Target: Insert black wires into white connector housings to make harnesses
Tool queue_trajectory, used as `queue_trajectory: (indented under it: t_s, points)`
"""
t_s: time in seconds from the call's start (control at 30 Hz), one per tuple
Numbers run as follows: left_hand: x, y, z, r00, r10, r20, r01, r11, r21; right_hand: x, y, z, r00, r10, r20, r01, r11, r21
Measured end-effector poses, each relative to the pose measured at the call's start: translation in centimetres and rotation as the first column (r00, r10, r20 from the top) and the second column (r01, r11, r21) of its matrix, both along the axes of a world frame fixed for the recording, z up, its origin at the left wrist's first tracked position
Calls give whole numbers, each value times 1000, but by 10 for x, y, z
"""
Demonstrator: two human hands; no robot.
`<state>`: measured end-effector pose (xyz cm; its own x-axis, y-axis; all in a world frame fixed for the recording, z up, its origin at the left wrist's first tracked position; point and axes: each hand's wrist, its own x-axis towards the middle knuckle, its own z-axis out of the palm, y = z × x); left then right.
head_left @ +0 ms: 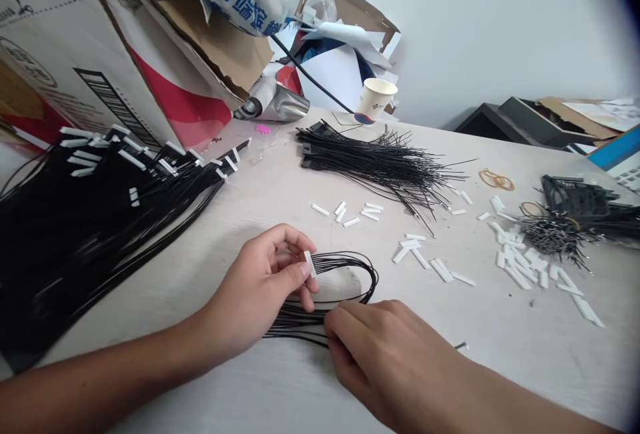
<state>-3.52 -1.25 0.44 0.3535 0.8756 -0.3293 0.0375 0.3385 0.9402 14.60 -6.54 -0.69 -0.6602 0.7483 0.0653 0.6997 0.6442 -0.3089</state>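
You: left hand (260,287) pinches white connector (309,263) between thumb and forefinger; right hand (390,354) closes on black wires (300,323) over desk (500,361); keep wires even, untwisted.

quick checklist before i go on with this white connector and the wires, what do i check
White plastic connector held in left hand: ok, pinched between thumb and fingers.
Black wires leaving the connector: ok, they run to the right and loop back under the hands.
Right hand on the wires: ok, fingers rest on them near the loop's lower run.
Wire ends seated in the connector: cannot tell, too small to see.
Loose white plastic strips: ok, lying apart from both hands.
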Motion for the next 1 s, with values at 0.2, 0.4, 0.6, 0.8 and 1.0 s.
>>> queue_trajectory:
  t_s: [0.2, 0.4, 0.6, 0.8, 1.0]
  points:
    - [0, 0, 2, 1000, 2, 3, -2, 1000, -4, 9, -8, 6, 987, 124, 106, -142, 973, 184]
    - [2, 1, 3, 1000, -3, -6, 3, 999, 34, 9, -3, 26, 994, -29, -101, 14, 990, -143]
    - [3, -6, -1, 997, -30, -70, 37, 995, 98, 34, 20, 61, 888, -55, -457, -329, 619, -713]
    - [4, -9, -1, 991, -55, -125, 73, 987, 145, 35, 28, 55, 876, -84, -475, -311, 655, -689]
    - [1, 2, 0, 998, 23, -60, -18, 996, 82, 41, 31, 53, 940, -88, -329, -200, 640, -742]
